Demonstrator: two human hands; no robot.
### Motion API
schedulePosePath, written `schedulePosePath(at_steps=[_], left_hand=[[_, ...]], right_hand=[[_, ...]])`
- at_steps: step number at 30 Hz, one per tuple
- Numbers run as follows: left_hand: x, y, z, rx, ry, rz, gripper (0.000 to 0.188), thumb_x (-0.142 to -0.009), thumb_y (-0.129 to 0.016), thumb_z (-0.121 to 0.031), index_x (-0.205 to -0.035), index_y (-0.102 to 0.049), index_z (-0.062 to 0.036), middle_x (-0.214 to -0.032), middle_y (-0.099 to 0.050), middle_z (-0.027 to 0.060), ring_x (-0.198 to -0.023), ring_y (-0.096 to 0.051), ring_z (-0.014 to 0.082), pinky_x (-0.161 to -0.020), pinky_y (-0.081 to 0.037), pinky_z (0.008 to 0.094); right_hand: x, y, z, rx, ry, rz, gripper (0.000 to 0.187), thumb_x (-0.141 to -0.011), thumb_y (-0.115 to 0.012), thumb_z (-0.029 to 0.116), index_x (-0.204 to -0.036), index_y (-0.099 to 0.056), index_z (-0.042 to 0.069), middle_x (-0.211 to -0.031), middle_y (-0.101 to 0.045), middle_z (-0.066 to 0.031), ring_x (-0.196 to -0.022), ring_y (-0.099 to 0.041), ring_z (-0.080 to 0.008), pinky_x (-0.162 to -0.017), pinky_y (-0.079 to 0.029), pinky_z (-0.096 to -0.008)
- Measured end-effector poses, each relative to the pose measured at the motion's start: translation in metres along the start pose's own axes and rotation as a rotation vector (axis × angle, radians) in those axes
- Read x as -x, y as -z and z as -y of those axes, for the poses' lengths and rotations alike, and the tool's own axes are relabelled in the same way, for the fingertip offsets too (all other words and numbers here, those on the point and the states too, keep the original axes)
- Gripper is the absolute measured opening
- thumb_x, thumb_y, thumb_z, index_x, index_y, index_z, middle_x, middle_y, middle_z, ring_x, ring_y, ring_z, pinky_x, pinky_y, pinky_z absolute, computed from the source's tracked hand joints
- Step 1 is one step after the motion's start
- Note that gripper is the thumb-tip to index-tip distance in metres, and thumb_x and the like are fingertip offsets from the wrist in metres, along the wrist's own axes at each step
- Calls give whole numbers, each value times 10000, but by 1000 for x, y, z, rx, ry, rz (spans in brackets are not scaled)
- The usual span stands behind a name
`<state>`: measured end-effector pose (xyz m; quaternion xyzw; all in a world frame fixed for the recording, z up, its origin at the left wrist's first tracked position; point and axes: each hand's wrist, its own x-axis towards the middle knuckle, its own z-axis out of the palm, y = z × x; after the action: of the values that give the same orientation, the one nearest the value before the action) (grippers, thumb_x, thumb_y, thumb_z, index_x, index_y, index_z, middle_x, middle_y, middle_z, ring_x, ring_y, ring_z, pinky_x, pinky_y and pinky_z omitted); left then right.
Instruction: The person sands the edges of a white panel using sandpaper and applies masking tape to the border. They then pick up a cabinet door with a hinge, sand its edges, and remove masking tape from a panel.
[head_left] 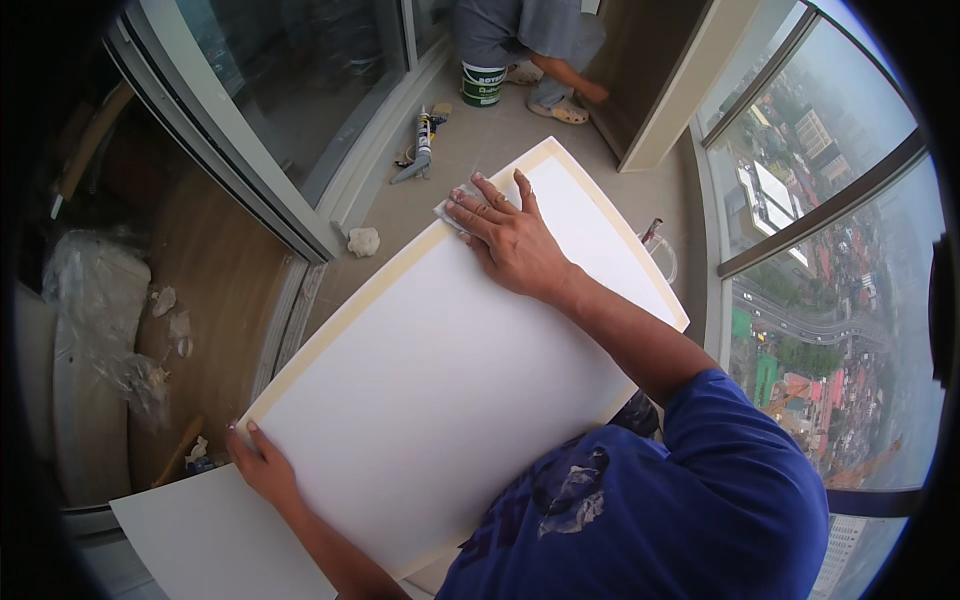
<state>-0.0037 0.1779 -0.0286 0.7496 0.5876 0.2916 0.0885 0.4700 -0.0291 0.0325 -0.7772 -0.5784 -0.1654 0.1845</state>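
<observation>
A large white panel (430, 350) with tan strips along its edges lies tilted across my lap. At its lower left corner my left hand (265, 470) grips the edge, thumb on the top face and fingers over the side. My right hand (515, 245) lies near the far left edge, fingers bent over a crumpled pale rag (465, 205) pressed to the tan strip (335, 325). What the palm covers is hidden.
Another white board (215, 535) lies at lower left. On the floor ahead are a caulking gun (422, 145), a white crumpled lump (363, 241) and a green bucket (482, 85) by a crouching person (530, 35). Tall windows (800, 200) stand right; a sliding door track (285, 310) runs left.
</observation>
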Motion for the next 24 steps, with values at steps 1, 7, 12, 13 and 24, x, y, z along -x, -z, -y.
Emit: schedulePosePath(at_steps=[1, 7, 12, 13, 24], left_hand=[[-1, 0, 0, -2, -7, -4, 568, -1116, -514, -405, -1465, -554, 41, -1489, -565, 271, -1385, -537, 444, -1165, -442, 480], [-2, 0, -9, 3, -51, -42, 536, -1109, -536, -381, -1442, -573, 39, -1517, -548, 257, -1416, -519, 426, -1166, -438, 495], [2, 16, -67, 58, -324, -211, 450, -1080, -611, -231, -1416, -579, 67, -1537, -536, 256, -1426, -513, 432, -1168, -429, 514], [4, 15, -102, 207, -343, -145, 434, -1077, -615, -202, -1412, -578, 72, -1524, -551, 256, -1422, -521, 429, -1171, -425, 507], [51, -21, -242, 1215, -186, 510, 497, -1134, -477, -187, -1561, -438, 65, -1553, -536, 251, -1475, -501, 352, -1206, -402, 468]], right_hand=[[3, 0, 4, -26, 41, 6, 406, -1067, -585, 215, -1465, -645, 163, -1547, -605, -44, -1567, -385, -292, -1287, -140, -679], [3, 27, -167, 352, -404, -35, 361, -1089, -522, 253, -1404, -685, 187, -1505, -642, -16, -1535, -435, -301, -1236, -179, -738], [-8, 62, -119, -210, -514, -329, 294, -1079, -631, 253, -1310, -730, 100, -1140, -780, -117, -1066, -708, -210, -1041, -472, -444], [-7, 64, -91, -573, -634, -326, 303, -1083, -646, 255, -1315, -725, 77, -1059, -787, -118, -947, -710, -153, -938, -526, -348], [-6, 37, 101, -1258, -111, 252, 223, -1048, -688, 154, -1205, -749, 8, -1066, -772, -86, -1010, -689, -193, -923, -540, -352]])
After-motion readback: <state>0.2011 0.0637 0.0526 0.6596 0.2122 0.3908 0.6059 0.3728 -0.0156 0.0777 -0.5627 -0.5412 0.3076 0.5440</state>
